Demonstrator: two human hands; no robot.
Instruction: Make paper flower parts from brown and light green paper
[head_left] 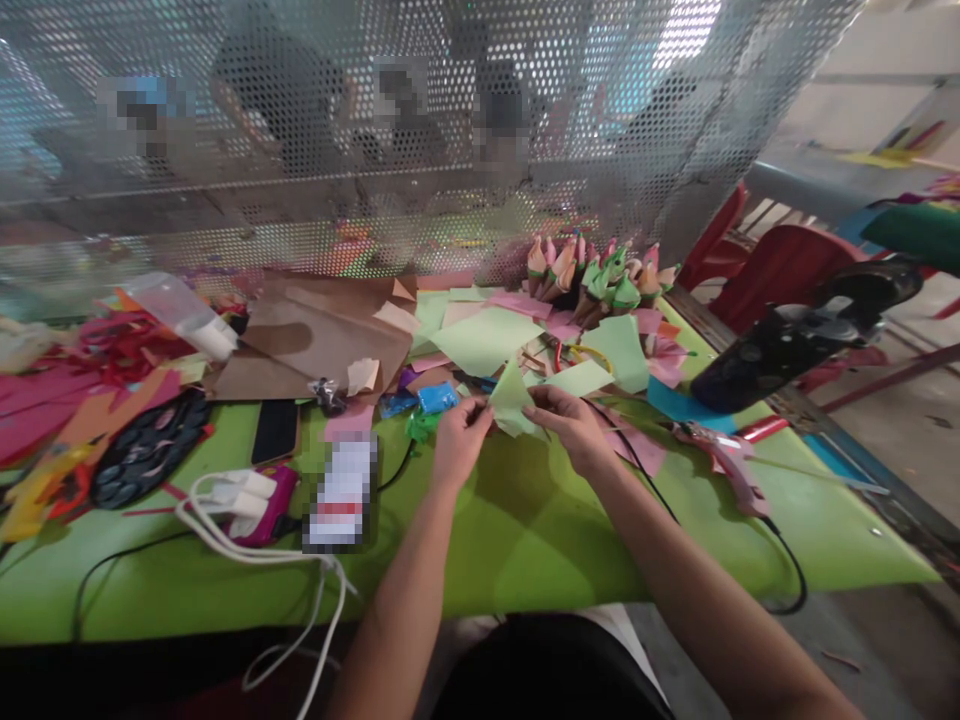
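Observation:
Between my two hands is a small piece of light green paper (511, 400), pointed at the top and apparently folded. My left hand (463, 440) pinches its left edge, fingers closed. On the other side my right hand (564, 422) grips the right edge between thumb and fingers. Just behind lie larger light green sheets (487, 338) among pink scraps. A blue packet (436, 398) and a crumpled green piece (422, 425) rest close to my left hand. Further back stand several paper cones (600, 272) in peach, pink and green.
A pink glue gun (731, 465) with a black cord lies at right, near a dark bottle (757, 355). On the left are a phone (343, 492), a magenta power adapter (262, 508) with white cables, and brown paper (315, 335). A perforated metal screen (420, 200) rises behind the green table (525, 560).

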